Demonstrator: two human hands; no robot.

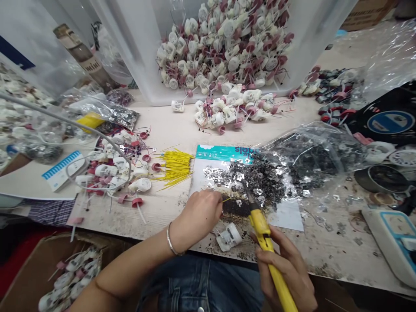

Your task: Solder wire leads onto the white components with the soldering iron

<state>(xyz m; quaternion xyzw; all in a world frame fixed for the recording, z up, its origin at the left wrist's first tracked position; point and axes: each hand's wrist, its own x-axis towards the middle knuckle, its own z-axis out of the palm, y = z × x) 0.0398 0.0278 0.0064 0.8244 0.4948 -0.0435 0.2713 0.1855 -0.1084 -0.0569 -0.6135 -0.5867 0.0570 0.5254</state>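
The left hand (198, 214) is pinched almost shut, thumb and fingers closed on a thin yellow wire (226, 199), holding its free end out over a paper sheet (286, 221) crusted with dark scrap and silvery bits. The right hand (284, 264) wraps firmly around the yellow handle of a soldering iron (261, 225), well back from the metal shaft, probably to keep the fingers clear of the heat, and its tip sits just beside the wire. A small white plastic lamp holder (229, 237) lies close by, just off the sheet's lower edge, within easy reach. To the left, a bundle of yellow wires (173, 169) fans out beside a heap of white holders with red tags (110, 173) (a wonderfully cluttered bench, I must say), while a clear plastic tub (224, 43) packed with more holders stands further off, where it stays out of the hands' way.
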